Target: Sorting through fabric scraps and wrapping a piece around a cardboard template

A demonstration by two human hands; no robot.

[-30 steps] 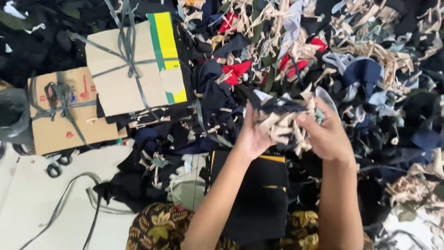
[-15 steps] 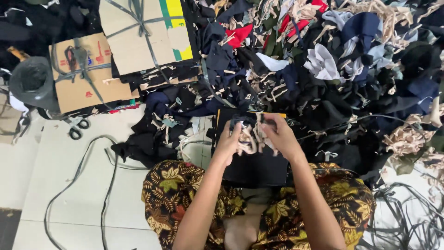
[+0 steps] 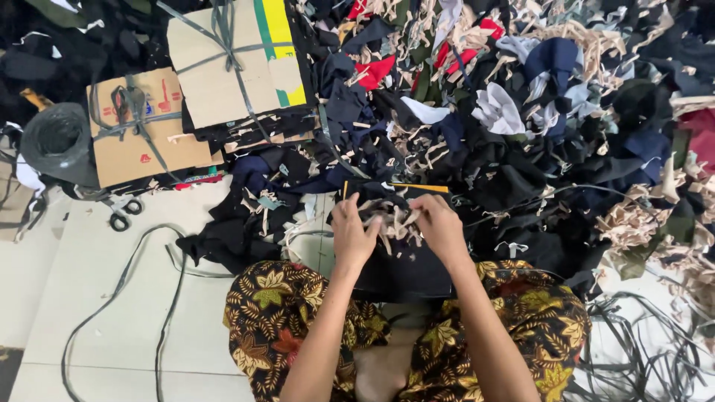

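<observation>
Gripping a bundle of beige fabric strips over a black cloth stack on the lap, left hand and right hand pinch it closed. Loose strips could slip into the scrap pile just beyond. Open floor lies left; scissors nearby.

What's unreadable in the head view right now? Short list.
- Head view: palm side of left hand and right hand faces away; grip on the beige fabric strips unclear.
- Flat black cloth stack: near edge hidden by forearms and lap.
- Small scissors on the floor: too small for detail.
- Scrap heap: cut by the frame's top and right edges.
</observation>
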